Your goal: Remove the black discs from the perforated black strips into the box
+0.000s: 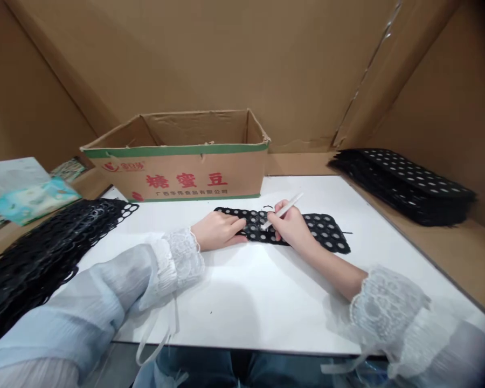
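A black strip with rows of round whitish discs or holes [327,233] lies flat across the white board. My left hand [220,229] presses on the strip's left part, fingers bent together and thumb along its near edge. In my right hand [291,223] is a slim white pen-like stick [290,203], pinched between thumb and fingers and slanted. Its lower tip meets the strip near the middle, just right of my left fingers. The right hand covers part of the strip, and the tip's exact shape is too small to make out.
Behind the hands stands an open cardboard box [186,172]. A heap of black ring-patterned mesh [36,253] lies at left, beside a tissue pack [36,199]. Dotted black sheets [408,183] are stacked at right. Cardboard walls [307,64] surround the white board [226,302].
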A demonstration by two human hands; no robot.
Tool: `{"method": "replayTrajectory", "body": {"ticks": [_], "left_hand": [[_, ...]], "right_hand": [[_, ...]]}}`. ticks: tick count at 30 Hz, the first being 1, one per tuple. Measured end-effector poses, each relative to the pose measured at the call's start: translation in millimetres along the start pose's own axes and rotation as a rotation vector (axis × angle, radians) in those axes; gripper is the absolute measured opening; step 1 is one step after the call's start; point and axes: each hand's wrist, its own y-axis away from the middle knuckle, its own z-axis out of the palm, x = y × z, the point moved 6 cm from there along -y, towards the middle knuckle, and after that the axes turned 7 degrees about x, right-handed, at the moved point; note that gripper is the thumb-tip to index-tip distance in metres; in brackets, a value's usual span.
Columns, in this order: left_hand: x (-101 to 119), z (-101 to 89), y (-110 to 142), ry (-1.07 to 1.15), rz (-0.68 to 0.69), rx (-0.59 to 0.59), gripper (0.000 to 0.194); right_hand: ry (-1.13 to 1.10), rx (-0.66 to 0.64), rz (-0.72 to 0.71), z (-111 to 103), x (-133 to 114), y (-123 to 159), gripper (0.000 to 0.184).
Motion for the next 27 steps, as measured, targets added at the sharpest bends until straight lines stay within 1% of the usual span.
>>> {"method": "replayTrajectory", "body": {"ticks": [2,5,8,10,14,18,20,23,25,27], "left_hand": [[4.7,1.4,-2.9,-0.078,-0.014,0.020,0.027],[11.1,3.6,-7.7,-0.185,-0.007,0.022,0.023],[15.4,4.9,-10.2,-0.209,0.104,0.003,0.026],[14.9,5.2,-10.5,-0.210,0.145,0.001,0.026],[15.1,3.8,-9.6,-0.248,0.110,0.035,0.021],[19.9,-1.3,-7.6,-0.243,0.086,0.089,0.023],[20.0,-3.9,-7.2,-0.247,0.074,0.110,0.024],[20.3,-7.1,-7.3,-0.265,0.072,0.132,0.023],[21.8,-9.0,-7.5,-0.278,0.083,0.147,0.020],[23.6,-10.2,-7.6,-0.287,0.096,0.155,0.018]], "right_hand": [[0.017,-0.019,-0.027,0.7,-0.5,0.3,0.016],[0.049,0.018,-0.109,1.6,-2.6,-0.3,0.015],[0.072,0.038,-0.127,2.5,-1.4,-1.6,0.014],[0.071,0.044,-0.114,2.1,-0.5,-2.3,0.013],[0.031,0.055,-0.053,0.8,0.3,-1.2,0.013],[-0.018,0.006,-0.030,4.5,-0.8,2.3,0.013],[-0.030,-0.007,-0.032,5.4,-1.2,3.3,0.013],[-0.052,-0.019,0.005,6.0,1.2,3.6,0.014],[-0.034,-0.019,-0.007,6.3,1.2,3.7,0.014],[0.012,0.002,-0.060,6.0,-0.8,3.9,0.013]]}}
